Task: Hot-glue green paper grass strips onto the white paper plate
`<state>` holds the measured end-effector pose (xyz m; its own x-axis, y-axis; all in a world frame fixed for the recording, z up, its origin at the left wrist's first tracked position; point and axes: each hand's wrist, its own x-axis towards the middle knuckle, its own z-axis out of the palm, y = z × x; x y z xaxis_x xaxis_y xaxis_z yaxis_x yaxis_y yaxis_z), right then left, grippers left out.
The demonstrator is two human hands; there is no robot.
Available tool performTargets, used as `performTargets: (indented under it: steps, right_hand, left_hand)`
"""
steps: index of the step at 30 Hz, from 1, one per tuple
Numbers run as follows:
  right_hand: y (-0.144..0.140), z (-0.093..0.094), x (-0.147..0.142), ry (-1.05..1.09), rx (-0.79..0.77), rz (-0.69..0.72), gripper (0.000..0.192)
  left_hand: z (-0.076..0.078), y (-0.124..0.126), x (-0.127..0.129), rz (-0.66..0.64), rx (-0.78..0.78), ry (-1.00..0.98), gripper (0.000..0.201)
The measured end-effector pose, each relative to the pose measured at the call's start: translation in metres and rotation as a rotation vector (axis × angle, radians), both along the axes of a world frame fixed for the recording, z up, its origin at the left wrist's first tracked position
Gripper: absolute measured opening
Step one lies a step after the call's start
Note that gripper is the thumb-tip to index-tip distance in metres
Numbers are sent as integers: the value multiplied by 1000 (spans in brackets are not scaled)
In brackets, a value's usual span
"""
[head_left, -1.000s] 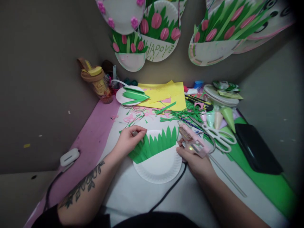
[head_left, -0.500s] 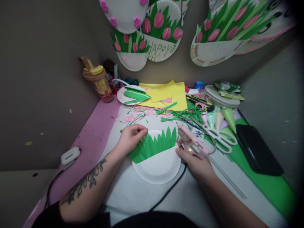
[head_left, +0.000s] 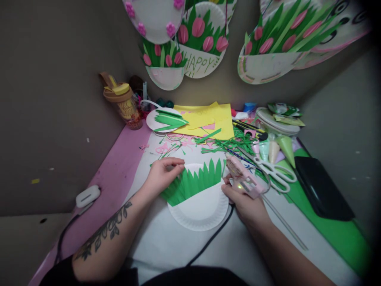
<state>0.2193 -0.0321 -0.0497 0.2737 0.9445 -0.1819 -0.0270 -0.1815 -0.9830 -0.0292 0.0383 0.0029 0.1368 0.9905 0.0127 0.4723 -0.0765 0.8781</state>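
A white paper plate (head_left: 201, 216) lies in front of me, with a strip of green paper grass (head_left: 195, 184) across its upper half, its blades pointing away from me. At the strip's left end, my left hand (head_left: 165, 173) pinches the paper between thumb and fingers; the exact contact is partly hidden. My right hand (head_left: 244, 200) is wrapped round a pink glue gun (head_left: 244, 176), whose small light glows. The gun's nozzle points up and left, just past the right end of the grass. Fingers of that hand are close against the plate's right rim.
White scissors (head_left: 275, 172) and a black case (head_left: 324, 188) lie to the right. Green paper scraps (head_left: 238, 139) and yellow sheets (head_left: 205, 119) cover the back. A tumbler (head_left: 127, 107) stands back left. The gun's black cord (head_left: 210, 238) runs towards me. Decorated plates (head_left: 205, 59) hang above.
The plate with its grass has shifted slightly to the right. The glue gun has moved a little to the right too. Both hands keep nearly the same grip.
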Motion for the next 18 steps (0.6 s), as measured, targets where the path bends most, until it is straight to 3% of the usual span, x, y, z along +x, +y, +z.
performTargets:
  steps: [4, 6, 8, 12, 15, 18]
  right_hand:
    - [4, 6, -4, 95, 12, -120, 29]
    - [7, 11, -7, 163, 38, -208, 33]
    - [11, 17, -10, 243, 72, -289, 37]
    - [16, 23, -12, 373, 122, -383, 42]
    - [17, 25, -12, 393, 174, -392, 46]
    - [15, 22, -10, 302, 219, -381, 46]
  left_hand:
    - [6, -3, -7, 161, 304, 81, 24]
    - [3, -7, -7, 224, 385, 92, 24]
    - [-5, -10, -5, 263, 374, 41, 34]
    - [-30, -13, 8, 251, 177, -252, 70]
    - [-37, -16, 15, 162, 67, -379, 69]
    - [-28, -22, 16, 204, 242, -228, 60]
